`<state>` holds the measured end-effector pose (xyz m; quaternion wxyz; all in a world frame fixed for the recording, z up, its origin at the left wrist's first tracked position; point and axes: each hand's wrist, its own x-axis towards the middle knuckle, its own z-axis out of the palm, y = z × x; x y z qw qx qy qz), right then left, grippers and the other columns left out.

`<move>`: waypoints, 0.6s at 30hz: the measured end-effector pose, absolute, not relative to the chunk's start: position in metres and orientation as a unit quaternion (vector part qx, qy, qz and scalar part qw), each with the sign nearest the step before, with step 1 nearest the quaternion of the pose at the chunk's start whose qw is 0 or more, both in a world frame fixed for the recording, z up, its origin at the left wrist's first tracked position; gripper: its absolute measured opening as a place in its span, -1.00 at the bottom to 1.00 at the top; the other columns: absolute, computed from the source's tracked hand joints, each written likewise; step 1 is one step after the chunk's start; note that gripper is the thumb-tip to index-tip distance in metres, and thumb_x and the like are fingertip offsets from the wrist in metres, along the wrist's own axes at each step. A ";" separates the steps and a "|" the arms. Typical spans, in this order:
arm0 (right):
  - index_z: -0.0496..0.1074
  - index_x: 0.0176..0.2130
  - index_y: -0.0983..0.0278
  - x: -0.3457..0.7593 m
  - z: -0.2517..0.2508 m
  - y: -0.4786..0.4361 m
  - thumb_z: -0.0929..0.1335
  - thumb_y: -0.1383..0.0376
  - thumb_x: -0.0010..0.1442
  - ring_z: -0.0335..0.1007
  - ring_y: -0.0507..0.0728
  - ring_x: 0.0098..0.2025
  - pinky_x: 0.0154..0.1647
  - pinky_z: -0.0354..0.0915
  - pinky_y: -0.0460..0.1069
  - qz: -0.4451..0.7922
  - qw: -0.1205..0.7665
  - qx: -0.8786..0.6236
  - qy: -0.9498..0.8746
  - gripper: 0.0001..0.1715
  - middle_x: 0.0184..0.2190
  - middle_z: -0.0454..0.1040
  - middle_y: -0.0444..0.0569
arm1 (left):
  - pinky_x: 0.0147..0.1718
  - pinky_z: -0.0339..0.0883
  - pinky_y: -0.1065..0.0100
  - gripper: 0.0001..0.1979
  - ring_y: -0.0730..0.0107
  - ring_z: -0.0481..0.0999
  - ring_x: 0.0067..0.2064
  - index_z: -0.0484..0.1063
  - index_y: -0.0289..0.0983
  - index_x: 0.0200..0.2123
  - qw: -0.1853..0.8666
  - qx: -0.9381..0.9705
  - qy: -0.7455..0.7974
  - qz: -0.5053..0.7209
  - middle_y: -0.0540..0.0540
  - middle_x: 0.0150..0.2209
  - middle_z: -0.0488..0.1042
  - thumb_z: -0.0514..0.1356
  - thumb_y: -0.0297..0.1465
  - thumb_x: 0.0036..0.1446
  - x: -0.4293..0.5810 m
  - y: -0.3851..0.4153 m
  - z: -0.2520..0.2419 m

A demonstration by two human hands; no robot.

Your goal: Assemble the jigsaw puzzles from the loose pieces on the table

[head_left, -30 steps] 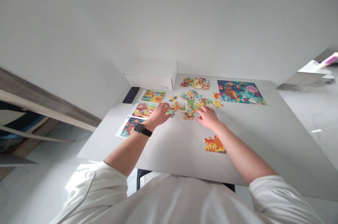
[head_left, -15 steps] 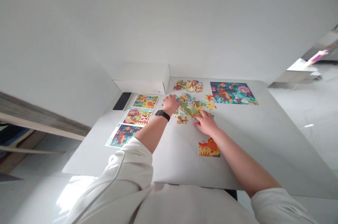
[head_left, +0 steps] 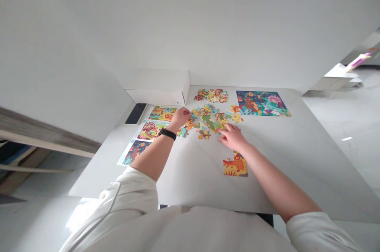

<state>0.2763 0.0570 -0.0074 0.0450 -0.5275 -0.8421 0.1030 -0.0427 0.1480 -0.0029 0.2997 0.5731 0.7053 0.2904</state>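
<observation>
Since half a second ago your left hand (head_left: 179,117) has drawn back toward the left of the spread, from the far top of the loose pieces to their near-left edge, while your right hand (head_left: 232,136) has kept its place. Your left hand is curled, fingertips down among the pieces; whether it pinches one I cannot tell. Your right hand lies flat and released, its fingers spread on the table (head_left: 297,157) and touching the near-right edge of the same scatter. Between them, at centre frame, the loose puzzle pieces (head_left: 212,119) lie unjoined: thin, flat card, knobbed outlines, printed in yellow, orange, green and teal. Judging by that, this picture is barely begun; only a small joined section (head_left: 235,166), orange and yellow, sits just below your right wrist. To the upper right a finished puzzle (head_left: 261,104), a teal and dark blue square, looks complete. Above the scatter a second heap of pieces (head_left: 211,95) is unsorted. Left of your watch-banded wrist three printed reference cards (head_left: 148,130) run in a column, with a dark phone (head_left: 135,113) and a plain white box (head_left: 158,85) beyond them. The tabletop is smooth, pale and matte.
</observation>
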 end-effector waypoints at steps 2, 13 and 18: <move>0.52 0.35 0.02 0.275 -0.007 0.057 0.43 0.08 0.43 0.19 0.44 0.49 0.48 0.15 0.35 0.104 0.042 -0.530 -0.841 -0.44 0.47 0.30 0.18 | -0.39 0.27 0.37 -0.88 0.37 0.50 -0.40 0.52 -0.22 -0.25 0.320 0.556 0.702 0.308 -0.02 -0.37 0.61 0.34 -0.35 0.14 -0.047 0.143 -0.003; 0.49 0.38 0.07 0.261 -0.008 0.060 0.42 0.06 0.44 0.22 0.40 0.48 0.46 0.19 0.30 0.089 0.025 -0.538 -0.838 -0.41 0.45 0.31 0.19 | -0.38 0.35 0.41 -0.81 0.35 0.57 -0.33 0.61 -0.24 -0.20 0.316 0.592 0.693 0.264 -0.04 -0.34 0.64 0.27 -0.27 0.22 -0.065 0.101 -0.005; 0.47 0.39 0.12 0.251 -0.011 0.059 0.43 0.09 0.43 0.21 0.40 0.49 0.47 0.16 0.30 0.091 0.027 -0.523 -0.847 -0.39 0.47 0.30 0.21 | -0.39 0.35 0.37 -0.78 0.34 0.56 -0.39 0.63 -0.25 -0.13 0.294 0.615 0.695 0.228 -0.08 -0.32 0.67 0.27 -0.30 0.23 -0.063 0.079 0.006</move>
